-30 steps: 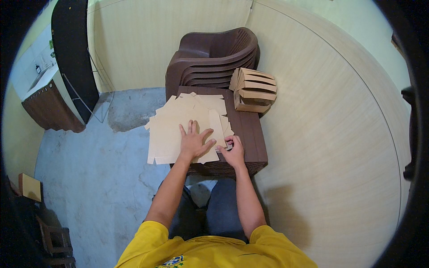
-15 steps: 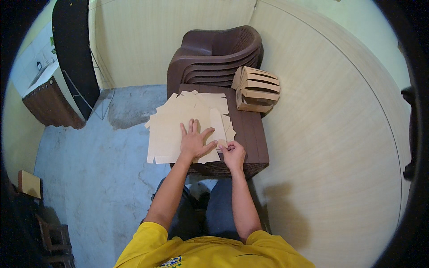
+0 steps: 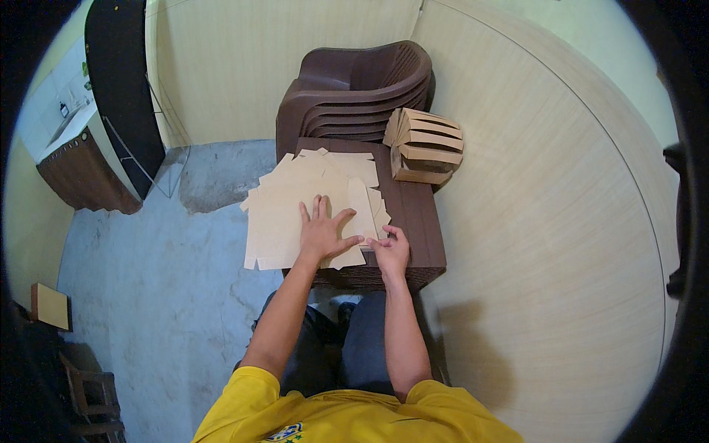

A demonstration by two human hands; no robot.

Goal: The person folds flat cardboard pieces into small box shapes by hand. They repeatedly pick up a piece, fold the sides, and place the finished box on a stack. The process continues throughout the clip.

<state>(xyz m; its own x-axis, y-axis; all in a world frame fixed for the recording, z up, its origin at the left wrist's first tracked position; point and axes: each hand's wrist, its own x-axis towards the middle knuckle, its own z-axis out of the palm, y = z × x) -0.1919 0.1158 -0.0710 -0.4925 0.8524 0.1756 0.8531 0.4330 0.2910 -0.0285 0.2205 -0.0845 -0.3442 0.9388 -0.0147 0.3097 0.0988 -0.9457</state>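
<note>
A flat, tan cardboard cutout with notched, tabbed edges lies on a brown table. My left hand rests palm down on it, fingers spread, its thumb pointing toward my right hand. At the cutout's right edge is my right hand, its thumb touching a narrow folded flap near its lower end. The index finger stands apart from that thumb, and I see nothing gripped between them. Smaller tabbed pieces of cardboard stick out from under the flap.
The brown table has a slatted cardboard box with a rounded top at its far right. Behind it stand several stacked brown plastic chairs. A pale wall panel runs close along the right. A sink counter is at the far left.
My right hand's fingers have spread from a pinch at the cardboard's edge, and the hand has shifted slightly right. My left hand stays pressed flat.
</note>
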